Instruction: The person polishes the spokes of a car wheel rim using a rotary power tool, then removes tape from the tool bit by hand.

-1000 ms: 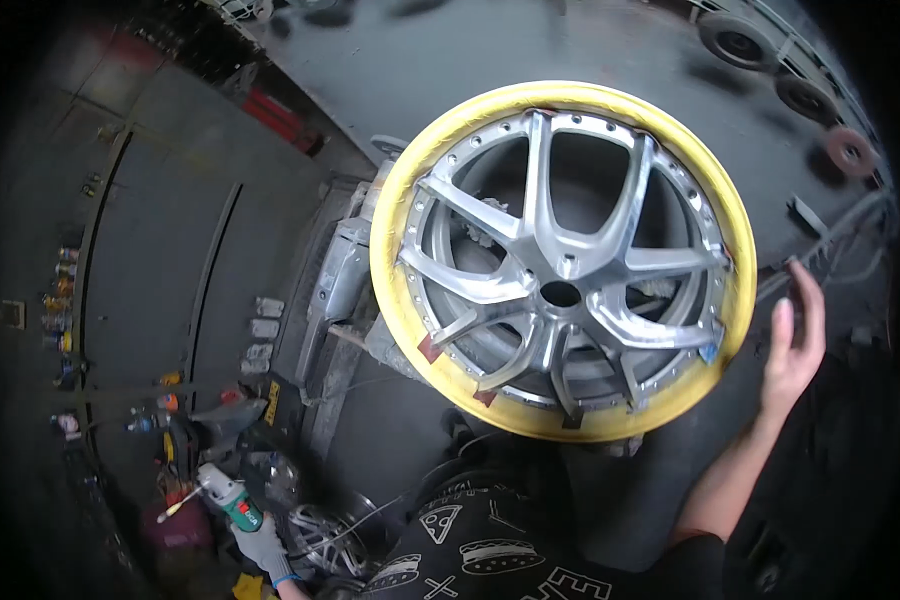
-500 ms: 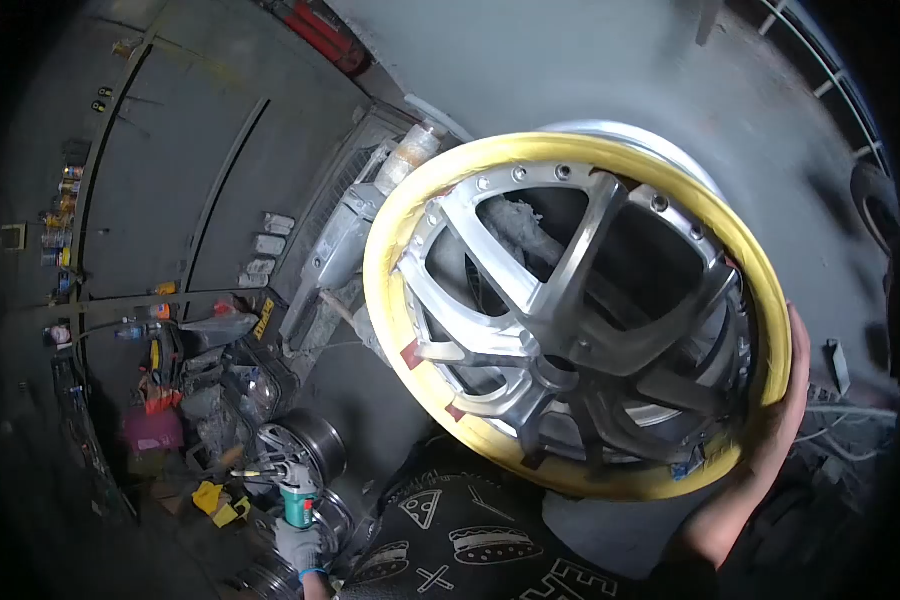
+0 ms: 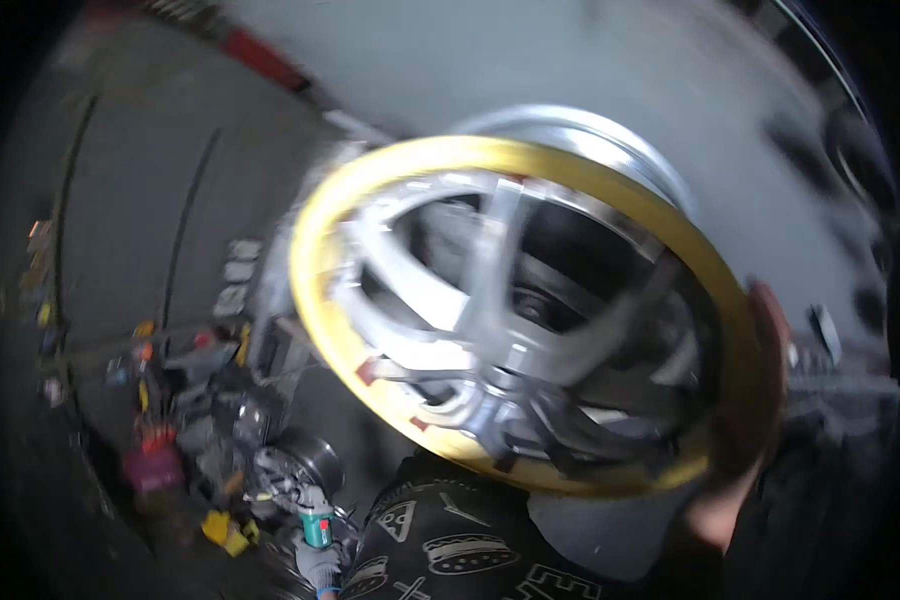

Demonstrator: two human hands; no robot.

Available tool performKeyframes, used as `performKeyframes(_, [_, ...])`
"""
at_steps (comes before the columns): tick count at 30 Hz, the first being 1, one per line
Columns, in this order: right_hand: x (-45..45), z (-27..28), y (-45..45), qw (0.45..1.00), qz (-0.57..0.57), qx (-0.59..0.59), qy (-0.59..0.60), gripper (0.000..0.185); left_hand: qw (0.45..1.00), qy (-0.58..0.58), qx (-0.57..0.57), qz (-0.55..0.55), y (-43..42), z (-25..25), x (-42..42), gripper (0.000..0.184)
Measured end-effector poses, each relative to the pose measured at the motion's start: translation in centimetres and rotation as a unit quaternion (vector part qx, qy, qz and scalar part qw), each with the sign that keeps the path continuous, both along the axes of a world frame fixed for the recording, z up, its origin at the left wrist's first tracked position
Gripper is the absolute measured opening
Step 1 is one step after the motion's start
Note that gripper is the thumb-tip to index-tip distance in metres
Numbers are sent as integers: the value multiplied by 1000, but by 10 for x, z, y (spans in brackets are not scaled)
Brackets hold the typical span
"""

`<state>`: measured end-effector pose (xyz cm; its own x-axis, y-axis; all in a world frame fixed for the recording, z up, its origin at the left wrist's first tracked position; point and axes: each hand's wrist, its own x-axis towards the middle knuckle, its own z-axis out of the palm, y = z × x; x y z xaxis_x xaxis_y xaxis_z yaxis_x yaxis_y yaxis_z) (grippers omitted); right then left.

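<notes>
A large silver spoked wheel with a yellow-covered rim (image 3: 315,290) stands tilted in front of me, blurred by motion. Small dark red tabs show along the rim's lower left. My right hand (image 3: 767,370), bare, is wrapped round the wheel's right edge; part of it is hidden behind the rim. Low on the left, my left hand (image 3: 318,565) in a grey glove grips a green power tool (image 3: 317,530), away from the wheel.
More metal wheels (image 3: 310,460) lie on the floor beside the power tool. Clutter and a yellow item (image 3: 228,533) sit at lower left. A red object (image 3: 262,58) is at upper left. Dark round objects (image 3: 855,150) are along the right.
The wheel has gone from facing me to tilted, its back rim now showing at the top. My right hand has moved from beside it onto its edge. The power tool has shifted rightward in view.
</notes>
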<state>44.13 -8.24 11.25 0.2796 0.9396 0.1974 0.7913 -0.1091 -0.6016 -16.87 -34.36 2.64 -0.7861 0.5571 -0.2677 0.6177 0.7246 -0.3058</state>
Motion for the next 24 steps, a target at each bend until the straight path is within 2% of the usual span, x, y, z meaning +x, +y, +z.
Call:
performKeyframes(1, [-1, 7, 0, 1000, 19, -14, -19, 74, 996, -77, 9, 39, 26, 18, 16, 70])
performKeyframes(3, [3, 7, -4, 998, 46, 28, -29, 77, 993, -12, 24, -111, -13, -27, -46, 73])
performKeyframes(6, [7, -5, -5, 997, 35, 56, -29, 84, 988, -97, 77, -89, 13, -28, -60, 67])
performKeyframes(8, [2, -11, -6, 986, 26, 130, -102, 71, 984, -121, 105, -84, 37, -20, -48, 65])
performKeyframes(9, [1, -12, -5, 986, 16, 134, -102, 71, 980, -117, 141, -77, 62, -4, -24, 63])
performKeyframes(10, [0, -12, -7, 972, -6, 195, -130, 65, 975, -118, 177, -68, 72, 3, -13, 62])
performKeyframes(11, [-4, -12, -13, 953, -28, 255, -160, 59, 959, -149, 211, -116, 72, -9, -47, 60])
performKeyframes(12, [-14, -11, -24, 950, -36, 263, -167, 59, 933, -150, 255, -203, 78, -11, -56, 60])
performKeyframes(13, [-32, -11, -37, 928, 47, 348, -125, 50, 914, -143, 288, -248, 88, -7, -47, 61])
performKeyframes(15, [-121, -11, -77, 938, 79, 328, 85, 37, 889, -135, 322, -296, 104, 15, -18, 61])
performKeyframes(16, [-166, -11, -98, 923, 84, 323, 189, 31, 862, -238, 366, -259, 108, 21, -6, 63])
performKeyframes(17, [-209, -27, -113, 930, 135, 214, 268, 36, 820, -340, 406, -219, 111, 22, -1, 66])
performKeyframes(18, [-248, -47, -125, 919, 229, 84, 311, 49, 811, -348, 413, -224, 113, 18, -5, 66])
performKeyframes(20, [-325, -64, -141, 877, 290, 140, 357, 68, 763, -452, 356, -296, 116, 12, -21, 68])
performKeyframes(21, [-355, -58, -149, 863, 293, 146, 384, 79, 727, -529, 347, -268, 109, 33, 4, 59])
performKeyframes(22, [-378, -52, -156, 850, 297, 151, 407, 91, 704, -563, 332, -278, 108, 34, 14, 59])
performKeyframes(23, [-390, -38, -163, 813, 306, 84, 488, 106, 682, -590, 316, -296, 105, 32, 18, 59])
performKeyframes(24, [-394, -25, -169, 753, 293, 4, 589, 108, 661, -614, 298, -312, 100, 32, 24, 59])
